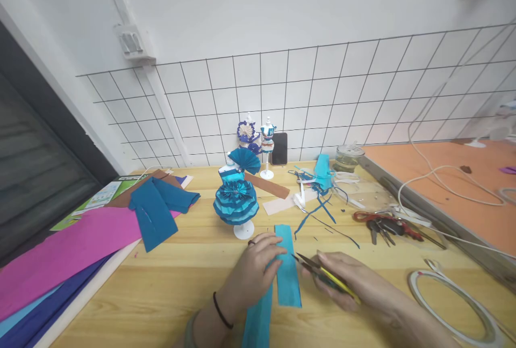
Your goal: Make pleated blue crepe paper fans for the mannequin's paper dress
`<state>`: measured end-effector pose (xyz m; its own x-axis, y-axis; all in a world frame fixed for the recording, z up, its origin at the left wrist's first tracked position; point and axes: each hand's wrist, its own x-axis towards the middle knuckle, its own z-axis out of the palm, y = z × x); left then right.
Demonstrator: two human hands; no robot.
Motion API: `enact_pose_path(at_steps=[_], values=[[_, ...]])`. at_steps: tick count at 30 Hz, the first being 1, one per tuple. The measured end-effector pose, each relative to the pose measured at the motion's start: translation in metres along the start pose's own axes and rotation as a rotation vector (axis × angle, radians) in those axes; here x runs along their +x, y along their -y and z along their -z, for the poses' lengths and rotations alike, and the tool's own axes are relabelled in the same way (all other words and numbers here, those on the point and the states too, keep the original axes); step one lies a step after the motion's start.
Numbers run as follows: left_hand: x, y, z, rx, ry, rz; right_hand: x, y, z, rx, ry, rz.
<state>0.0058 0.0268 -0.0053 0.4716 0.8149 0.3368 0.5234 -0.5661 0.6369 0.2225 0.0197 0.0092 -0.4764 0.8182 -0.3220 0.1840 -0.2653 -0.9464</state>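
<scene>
My right hand (pixel 338 281) grips a pair of scissors (pixel 325 274) with yellow-edged handles, the blades slightly apart. Their tips point left, close to the right edge of a short turquoise crepe paper strip (pixel 287 278) lying on the table. My left hand (pixel 262 262) rests with outstretched fingers at this strip's left edge, fingertips touching it. A longer turquoise crepe paper strip (pixel 258 316) runs from beneath my left hand toward the front edge of the view. Behind my hands stands a miniature dress form (pixel 236 197) in a tiered teal paper dress, with a pleated paper fan at its shoulder.
Coloured crepe paper sheets (pixel 80 230) lie at left. Two smaller dress forms (pixel 266 146) and a phone (pixel 279 149) stand near the wall grid. Paper scraps (pixel 322 176), a glass jar (pixel 349 157), keys (pixel 385 228) and a tape roll (pixel 415 289) occupy the right side.
</scene>
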Motion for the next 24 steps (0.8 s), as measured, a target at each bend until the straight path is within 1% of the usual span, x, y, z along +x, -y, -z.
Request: enact_pose_path(at_steps=[2,3,4,5,6,8,10,12,13,14,15,16,17,18,21,23,24], values=[[0.0,0.002,-0.002,0.034,0.0,0.016,0.005,0.0,0.011,-0.311,-0.227,0.093],[-0.001,0.003,-0.002,0.045,0.0,0.025,0.007,-0.002,0.018,-0.472,-0.33,0.106],[-0.001,0.003,-0.003,0.056,-0.001,0.03,0.01,-0.005,0.025,-0.614,-0.433,0.068],[-0.001,0.004,-0.004,0.066,-0.002,0.031,0.012,-0.009,0.031,-0.728,-0.498,0.01],[-0.001,0.004,-0.005,0.076,-0.003,0.029,0.014,-0.014,0.037,-0.814,-0.532,-0.032],[-0.002,0.005,-0.006,0.094,-0.006,0.03,0.016,-0.022,0.044,-0.948,-0.572,-0.04],[-0.001,0.005,-0.007,0.107,0.002,0.037,0.017,-0.028,0.042,-1.06,-0.645,0.027],[-0.001,0.005,-0.007,0.119,0.018,0.045,0.019,-0.031,0.032,-1.1,-0.705,0.136],[-0.001,0.006,-0.007,0.124,0.023,0.048,0.02,-0.032,0.024,-1.06,-0.7,0.193],[-0.001,0.006,-0.007,0.129,0.027,0.05,0.022,-0.032,0.017,-0.97,-0.648,0.251],[-0.001,0.007,-0.007,0.133,0.027,0.051,0.024,-0.032,0.009,-0.833,-0.57,0.288],[-0.001,0.007,-0.008,0.135,0.029,0.049,0.027,-0.032,0.002,-0.66,-0.491,0.278],[-0.002,0.008,-0.008,0.135,0.03,0.044,0.03,-0.032,-0.003,-0.478,-0.426,0.25],[-0.002,0.008,-0.008,0.133,0.036,0.035,0.032,-0.031,-0.008,-0.295,-0.389,0.211],[-0.003,0.007,-0.009,0.133,0.078,-0.004,0.036,-0.027,-0.012,0.183,-0.35,0.06],[-0.004,0.006,-0.01,0.15,0.117,-0.02,0.037,-0.023,-0.011,0.389,-0.328,-0.011],[-0.004,0.006,-0.011,0.162,0.134,-0.023,0.037,-0.022,-0.01,0.448,-0.314,-0.028]])
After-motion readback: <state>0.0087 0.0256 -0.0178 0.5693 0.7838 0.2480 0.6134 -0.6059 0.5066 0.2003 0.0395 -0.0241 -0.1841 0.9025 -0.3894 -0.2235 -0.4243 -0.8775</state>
